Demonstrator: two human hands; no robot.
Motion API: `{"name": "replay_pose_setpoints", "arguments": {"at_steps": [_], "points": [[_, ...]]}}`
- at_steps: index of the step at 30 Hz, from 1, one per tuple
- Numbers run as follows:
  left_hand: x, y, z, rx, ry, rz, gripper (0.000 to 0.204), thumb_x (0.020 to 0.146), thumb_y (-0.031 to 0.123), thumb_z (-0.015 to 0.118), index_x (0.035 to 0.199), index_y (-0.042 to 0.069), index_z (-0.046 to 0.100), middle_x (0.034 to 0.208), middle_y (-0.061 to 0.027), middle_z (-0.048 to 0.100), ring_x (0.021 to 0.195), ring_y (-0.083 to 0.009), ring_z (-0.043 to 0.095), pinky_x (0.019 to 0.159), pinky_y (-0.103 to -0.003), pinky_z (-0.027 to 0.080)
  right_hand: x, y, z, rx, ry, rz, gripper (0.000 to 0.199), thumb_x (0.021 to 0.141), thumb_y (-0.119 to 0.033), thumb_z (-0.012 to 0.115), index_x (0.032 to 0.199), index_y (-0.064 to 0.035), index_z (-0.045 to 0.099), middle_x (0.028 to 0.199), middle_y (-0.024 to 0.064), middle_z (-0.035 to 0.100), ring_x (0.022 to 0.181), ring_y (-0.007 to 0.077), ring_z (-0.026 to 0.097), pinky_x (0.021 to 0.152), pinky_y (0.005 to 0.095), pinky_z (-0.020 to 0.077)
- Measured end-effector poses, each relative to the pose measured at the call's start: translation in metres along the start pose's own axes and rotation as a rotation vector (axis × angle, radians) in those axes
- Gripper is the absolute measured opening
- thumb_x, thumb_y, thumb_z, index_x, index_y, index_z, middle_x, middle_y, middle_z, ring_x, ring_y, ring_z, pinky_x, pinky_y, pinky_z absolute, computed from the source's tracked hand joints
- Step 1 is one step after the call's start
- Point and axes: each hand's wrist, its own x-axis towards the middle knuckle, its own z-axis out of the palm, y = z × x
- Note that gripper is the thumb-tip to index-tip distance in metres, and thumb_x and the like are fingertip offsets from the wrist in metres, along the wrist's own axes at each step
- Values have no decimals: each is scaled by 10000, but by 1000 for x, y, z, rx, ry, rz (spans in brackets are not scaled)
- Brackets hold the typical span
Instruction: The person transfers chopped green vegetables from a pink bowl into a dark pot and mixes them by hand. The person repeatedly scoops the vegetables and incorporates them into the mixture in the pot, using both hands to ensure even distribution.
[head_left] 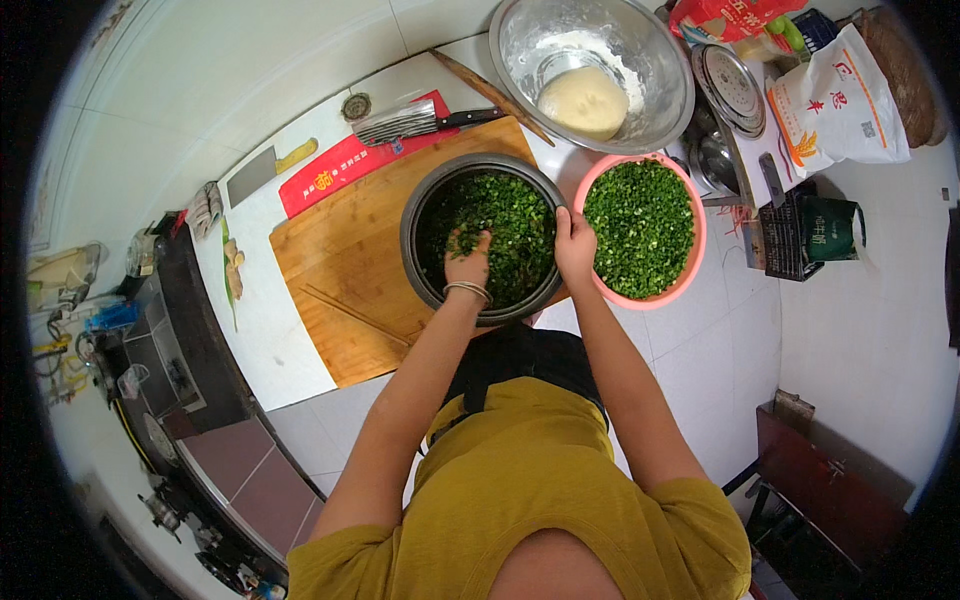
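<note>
A dark round pot full of chopped greens stands on a wooden cutting board. Inside it, my left hand is sunk into the greens. Bits of green cover its fingers, so how far they are closed is hidden. My right hand grips the pot's right rim, thumb on top. Just right of that hand is a pink bowl heaped with chopped green stalks.
Behind the pot stands a large steel bowl with a ball of dough. A knife, a cleaver and a rolling pin lie at the back. Chopsticks rest on the board. Ginger lies left.
</note>
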Motion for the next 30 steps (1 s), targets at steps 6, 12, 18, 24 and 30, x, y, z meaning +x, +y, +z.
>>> {"name": "replay_pose_setpoints", "arguments": {"at_steps": [6,12,18,24,30], "points": [[19,-40,41,748,252,1107,332,793,192,524,1092,50,552,1111,-212,534,1076,-393,436,987,-513,232,0,0,1,-14,9,-5,356,878,-335,482,900,-5,612,646,218,569,614,373,576,572,413,436],[30,-22,65,1281,-232,714,326,854,266,419,961,39,626,1002,-203,584,958,-360,517,882,-453,373,2,4,1,-41,-12,7,359,881,-340,474,904,-9,613,697,229,584,657,384,584,600,415,444],[66,-12,64,1472,-293,534,402,888,338,347,1100,85,577,1115,-191,553,1057,-334,504,947,-425,372,3,2,0,-45,-14,19,382,882,-353,463,893,-3,616,731,238,594,701,395,589,625,426,451],[41,-16,16,1507,-54,1189,435,905,424,347,1219,145,458,1283,-89,446,1220,-289,347,911,-537,365,6,4,1,-155,1,1,422,879,-376,452,862,14,612,707,254,585,684,415,580,620,460,448],[28,6,-33,1004,-75,532,502,861,318,519,1181,-62,448,1145,-171,547,1023,-288,501,922,-372,399,6,3,1,-137,0,-1,447,874,-397,451,817,22,598,679,256,572,654,427,563,609,468,433]]}}
